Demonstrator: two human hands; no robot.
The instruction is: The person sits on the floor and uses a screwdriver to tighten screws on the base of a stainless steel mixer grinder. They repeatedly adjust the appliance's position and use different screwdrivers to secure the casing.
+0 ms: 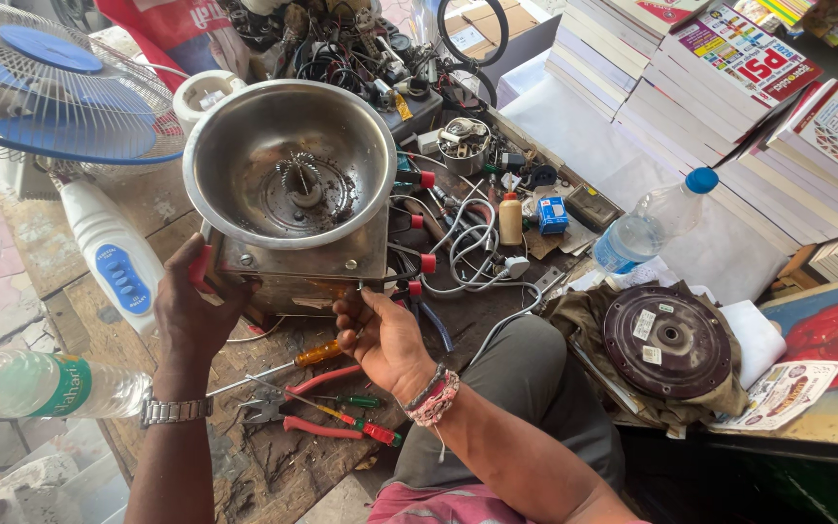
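Low in the frame, pliers and screwdrivers lie on the counter. Above them, the right hand pinches something small at the metal appliance; the left hand clasps its left side. Best steadied firmly. Left of centre, its bowl opens upward, axis near vertical.

Repair stall: tool-strewn workbench, book stacks beside.
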